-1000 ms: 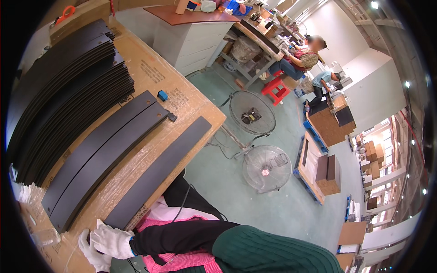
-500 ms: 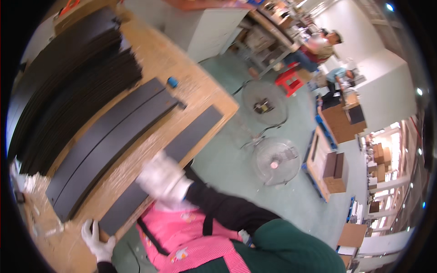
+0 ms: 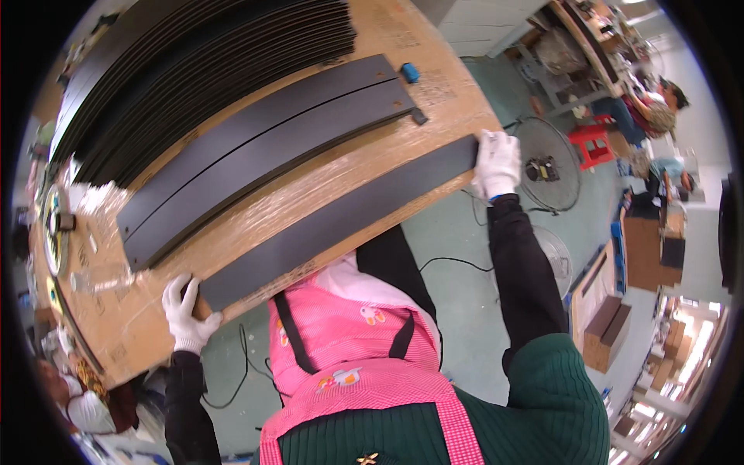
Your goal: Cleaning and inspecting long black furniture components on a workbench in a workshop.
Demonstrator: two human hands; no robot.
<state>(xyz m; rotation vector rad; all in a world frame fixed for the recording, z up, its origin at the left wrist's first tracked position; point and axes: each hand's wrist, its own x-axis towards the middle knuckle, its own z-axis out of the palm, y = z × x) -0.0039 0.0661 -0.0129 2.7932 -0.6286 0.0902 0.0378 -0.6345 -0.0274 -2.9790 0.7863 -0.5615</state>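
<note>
A long dark grey board (image 3: 341, 213) lies along the near edge of the table, between my hands. My right hand (image 3: 497, 164), in a white glove, is closed over the board's far right end, its fingers together and partly hiding that end. At the other end is my left hand (image 3: 186, 316), also gloved in white. Its fingers are spread beside the board's left end and its thumb lies at the table edge. Just beyond, a pair of grey boards (image 3: 263, 151) lies side by side, with small holes near the ends.
A tall stack of dark boards (image 3: 232, 85) fills the far side of the table (image 3: 457, 93). A blue piece (image 3: 410, 73) and a small dark block (image 3: 419, 115) sit near the pair's right end. Floor fans (image 3: 546, 167) and a red stool (image 3: 591, 144) stand to the right. Other people sit farther off.
My right hand has moved from over the middle of the near board to its right end. My left hand stays by the left end. The view has turned and shifted.
</note>
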